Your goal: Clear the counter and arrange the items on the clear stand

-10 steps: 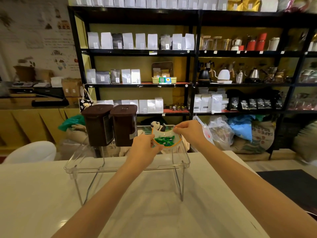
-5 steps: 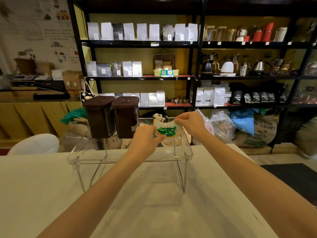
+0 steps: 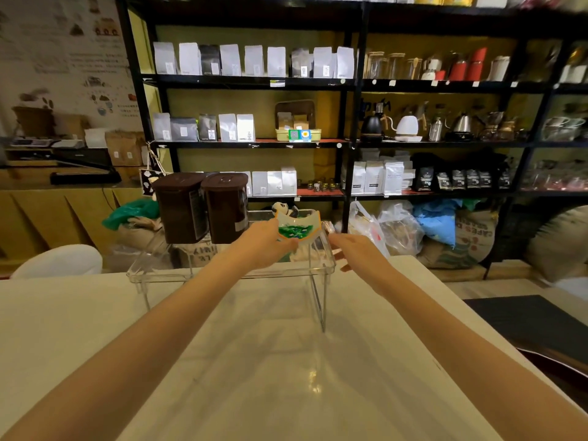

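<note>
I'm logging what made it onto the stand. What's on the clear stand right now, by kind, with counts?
Dark brown lidded plastic canisters: 2
White curved dish with orange rim and green wrapped pieces inside: 1, left hand on it
Total: 3 on the clear acrylic stand; right hand holds nothing.

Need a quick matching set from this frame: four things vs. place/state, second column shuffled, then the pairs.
1. left hand
2. right hand
3. brown canisters
4. clear stand

A. on the white counter
B. open, holding nothing
C. side by side on the stand's left part
D. holding the orange-rimmed dish with green contents

Pairs: 1-D, 2-B, 3-C, 4-A
</note>
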Motion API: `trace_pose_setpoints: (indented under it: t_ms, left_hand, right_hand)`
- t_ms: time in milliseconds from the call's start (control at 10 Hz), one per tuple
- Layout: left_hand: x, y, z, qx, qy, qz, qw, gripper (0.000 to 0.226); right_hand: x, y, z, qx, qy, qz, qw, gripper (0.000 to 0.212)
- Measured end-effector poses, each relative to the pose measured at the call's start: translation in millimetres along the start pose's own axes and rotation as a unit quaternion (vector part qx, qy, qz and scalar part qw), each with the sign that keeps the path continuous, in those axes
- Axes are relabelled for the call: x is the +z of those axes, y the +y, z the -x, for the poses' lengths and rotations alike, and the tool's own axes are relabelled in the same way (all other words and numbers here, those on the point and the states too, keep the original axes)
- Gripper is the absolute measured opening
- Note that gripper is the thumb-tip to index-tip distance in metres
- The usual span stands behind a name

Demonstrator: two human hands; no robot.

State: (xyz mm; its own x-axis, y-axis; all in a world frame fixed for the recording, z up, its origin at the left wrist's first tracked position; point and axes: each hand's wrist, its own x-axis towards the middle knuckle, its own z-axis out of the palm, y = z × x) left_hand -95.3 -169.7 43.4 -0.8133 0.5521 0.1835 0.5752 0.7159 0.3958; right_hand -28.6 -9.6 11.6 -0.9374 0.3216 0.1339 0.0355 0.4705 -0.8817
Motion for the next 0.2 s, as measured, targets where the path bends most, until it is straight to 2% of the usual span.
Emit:
trace_pose_setpoints:
  t_ms: [100,200]
  left_hand:
    - [-4.6,4.7,-2.0,-0.018,-0.006,-0.012,1.000,0.054]
    - [-13.3,14.4,-2.2,-0.022,-0.010,0.006,1.000,0.051]
  right_hand:
    - [-8.4,2.3,43.0,-0.026,0.028,0.036,0.999,0.031]
    - [-29.2,-19.9,97.3,-0.116,0.067,-0.008,0.991,0.016]
